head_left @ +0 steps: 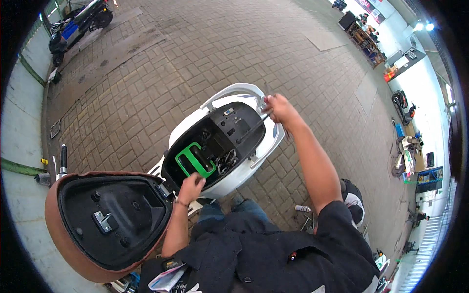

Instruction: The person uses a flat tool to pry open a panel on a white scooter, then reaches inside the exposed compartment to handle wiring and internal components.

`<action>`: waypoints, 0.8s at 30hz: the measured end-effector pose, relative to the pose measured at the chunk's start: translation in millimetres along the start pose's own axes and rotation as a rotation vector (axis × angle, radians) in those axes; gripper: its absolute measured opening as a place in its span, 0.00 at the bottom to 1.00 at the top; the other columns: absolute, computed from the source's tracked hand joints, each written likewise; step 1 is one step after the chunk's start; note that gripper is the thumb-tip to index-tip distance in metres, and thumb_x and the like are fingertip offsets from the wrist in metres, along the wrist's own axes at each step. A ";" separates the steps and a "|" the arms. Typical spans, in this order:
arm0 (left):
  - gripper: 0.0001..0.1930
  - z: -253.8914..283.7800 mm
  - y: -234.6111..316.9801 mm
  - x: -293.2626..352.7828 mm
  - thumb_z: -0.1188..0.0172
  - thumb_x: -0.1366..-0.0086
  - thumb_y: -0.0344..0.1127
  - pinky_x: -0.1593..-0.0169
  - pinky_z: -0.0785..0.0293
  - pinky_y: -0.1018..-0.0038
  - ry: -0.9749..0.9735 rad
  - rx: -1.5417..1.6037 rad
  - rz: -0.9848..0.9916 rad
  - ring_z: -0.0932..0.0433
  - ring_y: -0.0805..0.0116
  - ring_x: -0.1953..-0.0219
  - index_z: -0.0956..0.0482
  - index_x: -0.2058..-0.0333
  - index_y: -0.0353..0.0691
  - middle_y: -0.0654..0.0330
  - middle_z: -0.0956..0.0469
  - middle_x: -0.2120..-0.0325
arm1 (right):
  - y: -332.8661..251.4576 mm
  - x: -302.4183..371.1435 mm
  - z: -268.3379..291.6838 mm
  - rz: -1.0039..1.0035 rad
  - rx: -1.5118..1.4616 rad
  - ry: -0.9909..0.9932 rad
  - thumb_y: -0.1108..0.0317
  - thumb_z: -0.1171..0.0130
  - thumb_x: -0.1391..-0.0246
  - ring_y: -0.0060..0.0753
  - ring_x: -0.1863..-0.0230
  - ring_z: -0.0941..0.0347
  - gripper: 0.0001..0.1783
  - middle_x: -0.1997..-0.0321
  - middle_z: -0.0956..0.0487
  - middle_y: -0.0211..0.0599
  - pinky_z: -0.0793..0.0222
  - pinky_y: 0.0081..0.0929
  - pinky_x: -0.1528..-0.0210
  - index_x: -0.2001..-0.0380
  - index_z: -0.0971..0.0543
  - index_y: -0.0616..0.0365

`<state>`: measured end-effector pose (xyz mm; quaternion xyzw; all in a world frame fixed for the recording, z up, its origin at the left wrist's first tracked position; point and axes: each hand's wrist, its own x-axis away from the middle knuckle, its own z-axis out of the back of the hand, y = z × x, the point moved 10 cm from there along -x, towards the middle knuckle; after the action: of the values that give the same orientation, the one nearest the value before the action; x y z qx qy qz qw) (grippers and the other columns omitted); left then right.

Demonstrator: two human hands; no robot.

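Note:
A white scooter body (225,188) has its storage compartment uncovered in front of me. My right hand (277,108) is closed around a T-handle wrench (254,128), whose thin dark shaft slants down to the black panel (234,119) at the compartment's rear. A thin bar sticks out past the fist, slightly blurred. Deeper in the compartment sits a bright green frame (196,160) with dark parts, beside bundled cables (227,162). My left hand (192,188) is by the frame's near corner, fingers curled; what they grip, if anything, is hidden.
The brown seat (73,244) is tipped over to the left, its black underside (132,210) and metal latch up. A white rear grab rail (239,88) curves behind the compartment. A spray can (303,208) is on the brick floor to my right. Other scooters (80,29) stand farther off.

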<state>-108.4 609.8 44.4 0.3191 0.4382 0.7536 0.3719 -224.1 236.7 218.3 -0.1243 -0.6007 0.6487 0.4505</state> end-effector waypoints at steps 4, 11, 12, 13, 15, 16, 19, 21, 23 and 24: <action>0.11 34.9 60.9 -57.0 0.39 0.34 0.34 0.60 0.24 0.70 0.041 0.119 -0.010 0.19 0.64 0.68 0.21 0.59 0.32 0.51 0.18 0.71 | -7.7 0.1 -36.0 -0.077 -0.077 0.092 0.63 0.54 0.32 0.20 0.83 0.38 0.12 0.69 0.21 0.41 0.44 0.20 0.84 0.54 0.29 0.60; 0.10 53.7 79.7 -80.2 0.38 0.34 0.35 0.64 0.27 0.74 0.060 0.167 -0.039 0.25 0.72 0.72 0.21 0.61 0.32 0.58 0.22 0.76 | -47.4 8.5 -96.0 0.520 0.724 0.023 0.62 0.49 0.33 0.30 0.75 0.29 0.14 0.67 0.20 0.46 0.33 0.32 0.73 0.55 0.27 0.63; 0.10 55.9 76.9 -78.7 0.38 0.34 0.35 0.64 0.27 0.74 0.066 0.158 -0.029 0.25 0.72 0.73 0.21 0.61 0.32 0.58 0.22 0.76 | -47.2 -3.7 -92.8 0.357 0.717 -0.134 0.62 0.48 0.35 0.54 0.55 0.24 0.15 0.61 0.22 0.59 0.30 0.43 0.50 0.57 0.27 0.66; 0.10 63.0 72.8 -74.8 0.38 0.35 0.34 0.64 0.27 0.74 0.098 0.157 -0.023 0.24 0.72 0.72 0.21 0.61 0.32 0.58 0.21 0.75 | -60.8 4.1 -103.3 0.302 0.741 -0.365 0.63 0.48 0.36 0.53 0.54 0.24 0.15 0.60 0.21 0.57 0.30 0.43 0.50 0.56 0.26 0.65; 0.10 62.1 72.8 -73.8 0.38 0.35 0.34 0.64 0.26 0.73 0.107 0.124 -0.014 0.23 0.71 0.72 0.21 0.61 0.32 0.57 0.21 0.75 | -65.0 30.2 -120.6 0.496 0.843 -0.866 0.65 0.47 0.38 0.48 0.51 0.25 0.14 0.57 0.21 0.49 0.31 0.42 0.49 0.54 0.24 0.60; 0.10 61.4 72.0 -73.2 0.38 0.35 0.34 0.64 0.26 0.73 0.113 0.106 -0.008 0.23 0.71 0.71 0.21 0.61 0.32 0.57 0.20 0.75 | -48.4 38.0 -133.0 0.477 0.929 -1.011 0.66 0.46 0.40 0.46 0.51 0.25 0.12 0.57 0.21 0.48 0.31 0.41 0.48 0.54 0.24 0.56; 0.10 60.1 73.5 -75.5 0.37 0.36 0.33 0.61 0.24 0.71 0.112 0.005 0.041 0.20 0.64 0.68 0.21 0.62 0.32 0.54 0.19 0.72 | -58.8 57.2 -160.5 1.151 1.471 -0.723 0.67 0.41 0.48 0.40 0.45 0.27 0.15 0.51 0.22 0.40 0.34 0.42 0.42 0.56 0.22 0.40; 0.10 53.8 85.1 -79.1 0.36 0.37 0.33 0.58 0.24 0.68 0.107 -0.018 0.026 0.20 0.59 0.66 0.22 0.60 0.32 0.52 0.19 0.67 | -81.4 71.2 -142.9 1.459 1.106 -0.228 0.67 0.39 0.50 0.42 0.40 0.30 0.15 0.46 0.23 0.37 0.38 0.43 0.37 0.57 0.22 0.39; 0.12 36.5 103.2 -92.0 0.36 0.37 0.32 0.57 0.24 0.68 0.100 -0.029 -0.019 0.20 0.59 0.64 0.23 0.58 0.33 0.51 0.20 0.64 | -75.7 70.9 -116.0 1.395 0.694 0.142 0.68 0.38 0.52 0.51 0.33 0.37 0.16 0.41 0.27 0.40 0.46 0.49 0.31 0.57 0.23 0.45; 0.13 25.4 106.4 -93.9 0.36 0.37 0.32 0.56 0.24 0.67 0.081 -0.041 -0.024 0.20 0.59 0.62 0.23 0.56 0.33 0.51 0.21 0.63 | -68.9 65.7 -109.7 1.366 0.471 0.250 0.63 0.41 0.41 0.52 0.34 0.37 0.11 0.42 0.27 0.46 0.48 0.47 0.30 0.57 0.24 0.53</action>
<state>-69.0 505.5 135.9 0.2752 0.4412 0.7702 0.3694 -154.0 349.4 277.5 -0.4439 -0.1781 0.8778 0.0257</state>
